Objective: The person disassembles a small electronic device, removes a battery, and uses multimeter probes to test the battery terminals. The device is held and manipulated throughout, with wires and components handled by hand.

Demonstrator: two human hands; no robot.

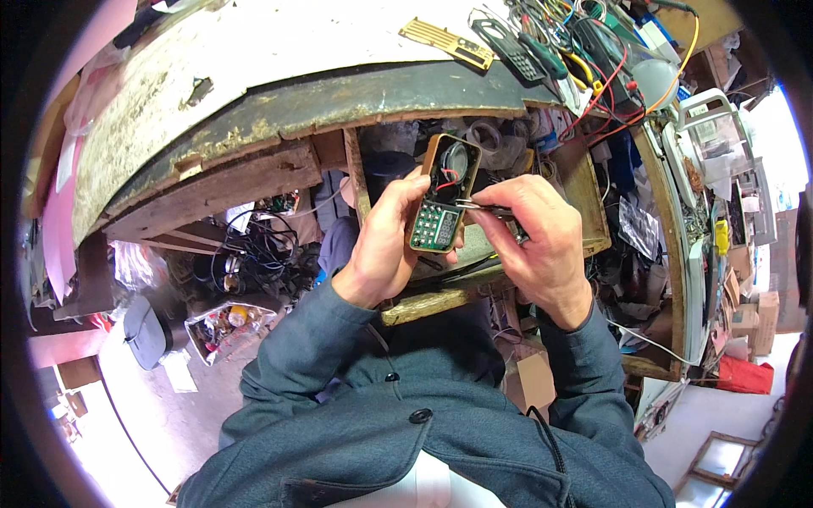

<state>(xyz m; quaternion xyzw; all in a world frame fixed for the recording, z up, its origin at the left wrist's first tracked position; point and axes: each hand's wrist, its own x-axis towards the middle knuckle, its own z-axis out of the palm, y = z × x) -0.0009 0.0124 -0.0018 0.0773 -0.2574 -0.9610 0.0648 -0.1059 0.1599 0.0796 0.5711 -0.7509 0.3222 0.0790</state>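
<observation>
My left hand (pixel 388 241) is closed around the opened gold case of a small portable speaker or radio (pixel 446 182). A round speaker cone (pixel 456 158) with red wires sits in its far half. In the near half is a green circuit board (pixel 436 225) with several small buttons and a digit display. My right hand (pixel 539 237) pinches what look like dark tweezers (pixel 497 209). Their metal tip reaches into the case near the edge of the board; whether it touches anything is too small to tell. Both hands are above an open drawer.
The worktop (pixel 322 51) carries a gold panel (pixel 446 42), a dark calculator-like device (pixel 511 49), tools and tangled wires at the far right. The wooden drawer (pixel 584 203) under my hands is cluttered. Black cables (pixel 262 237) fill the shelf at left. A box of small parts (pixel 233 326) stands below.
</observation>
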